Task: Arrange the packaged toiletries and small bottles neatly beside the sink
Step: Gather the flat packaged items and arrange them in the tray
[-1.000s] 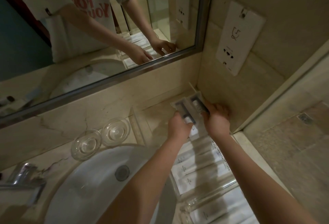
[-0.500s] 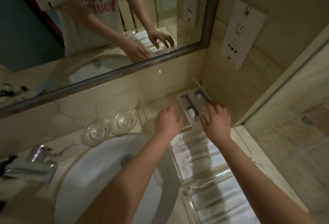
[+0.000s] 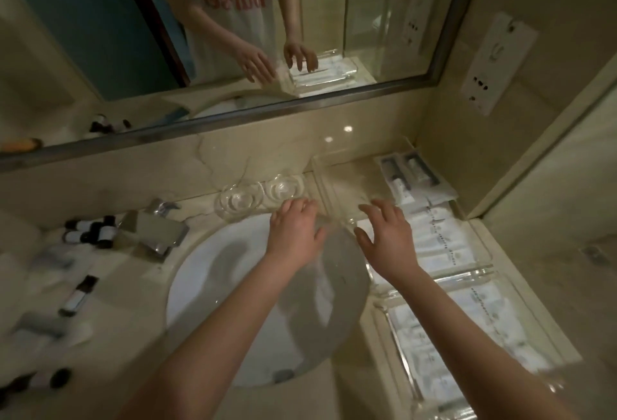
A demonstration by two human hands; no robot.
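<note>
Two bare hands, left hand [image 3: 293,229] and right hand [image 3: 387,236], are hovering with fingers spread wide and holding nothing over the sink [image 3: 213,272] rim, packaged toiletries [image 3: 444,239] lying at three o'clock, small bottles [image 3: 90,232] at nine o'clock.

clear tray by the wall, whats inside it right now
The clear tray holds a flat pack with small tubes at its back right corner and a row of white sachets along its right side. Its left part looks bare. The right hand covers the near left corner.
</note>
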